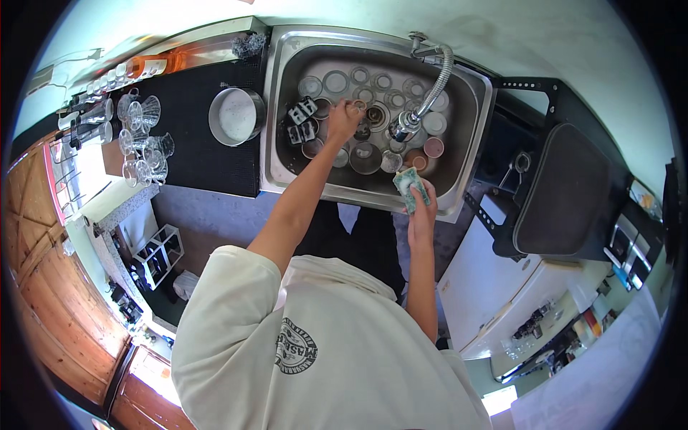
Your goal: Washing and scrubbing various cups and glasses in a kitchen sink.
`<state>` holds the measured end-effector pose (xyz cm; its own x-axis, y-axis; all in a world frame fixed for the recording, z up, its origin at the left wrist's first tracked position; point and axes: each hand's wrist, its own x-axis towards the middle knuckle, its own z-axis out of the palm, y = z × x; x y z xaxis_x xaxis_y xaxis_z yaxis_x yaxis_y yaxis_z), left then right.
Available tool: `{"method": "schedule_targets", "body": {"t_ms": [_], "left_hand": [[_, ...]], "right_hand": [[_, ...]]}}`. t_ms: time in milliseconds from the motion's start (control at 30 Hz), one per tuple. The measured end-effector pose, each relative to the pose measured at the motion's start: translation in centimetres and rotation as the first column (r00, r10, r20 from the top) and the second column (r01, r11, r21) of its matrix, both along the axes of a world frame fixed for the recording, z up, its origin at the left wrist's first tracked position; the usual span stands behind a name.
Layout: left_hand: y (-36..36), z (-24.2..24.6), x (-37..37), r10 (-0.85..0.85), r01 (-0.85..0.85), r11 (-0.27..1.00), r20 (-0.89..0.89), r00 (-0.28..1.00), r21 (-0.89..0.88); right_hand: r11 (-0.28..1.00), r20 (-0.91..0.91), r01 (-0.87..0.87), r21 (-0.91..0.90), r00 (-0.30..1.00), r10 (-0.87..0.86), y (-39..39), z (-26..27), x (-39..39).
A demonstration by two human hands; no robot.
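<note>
A stainless steel sink (pixel 473 115) lies before me, its basin crowded with drinking glasses, cups and jars. My left hand (pixel 345 121) reaches into the middle of the basin, its fingers curled on the rim of a small drinking glass (pixel 359 105). Held over the sink's front edge in my right hand (pixel 423 207) is a green sponge (pixel 411 187) with white suds on it. Left of my left hand sit dark-and-white items (pixel 302 121), whose kind I cannot tell. A pink-looking cup (pixel 434 147) and a brownish cup (pixel 416 159) stand near the sponge.
The flexible metal faucet (pixel 444 72) hangs over the basin's right half. On the black counter (pixel 215 166) at left stand a metal pot (pixel 214 121) of foamy liquid, several glass mugs (pixel 141 142) and a scouring pad (pixel 248 45). A black metal frame (pixel 561 188) borders the sink's right.
</note>
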<state>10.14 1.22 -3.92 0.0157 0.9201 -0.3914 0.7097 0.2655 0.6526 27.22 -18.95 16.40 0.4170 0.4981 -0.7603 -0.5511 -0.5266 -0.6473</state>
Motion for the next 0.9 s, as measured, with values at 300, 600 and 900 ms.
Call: {"method": "schedule_targets", "body": {"t_ms": [300,600,900], "left_hand": [[-0.7,2.7,0.4,0.037,-0.046,0.996,-0.124,0.992,-0.073],[-0.4,2.0,-1.1,0.136,-0.185,0.935,-0.179,0.974,-0.301],[-0.2,-2.9,-0.5,0.220,-0.310,0.808,-0.231,0.948,-0.500]], "right_hand": [[1.000,-0.029,0.003,0.001,1.000,-0.003,0.3,-0.1,-0.1],[1.000,-0.049,-0.024,-0.005,0.999,0.024,1.0,0.0,-0.3],[0.999,-0.072,-0.029,0.013,0.997,0.030,1.1,0.3,-0.6]]}}
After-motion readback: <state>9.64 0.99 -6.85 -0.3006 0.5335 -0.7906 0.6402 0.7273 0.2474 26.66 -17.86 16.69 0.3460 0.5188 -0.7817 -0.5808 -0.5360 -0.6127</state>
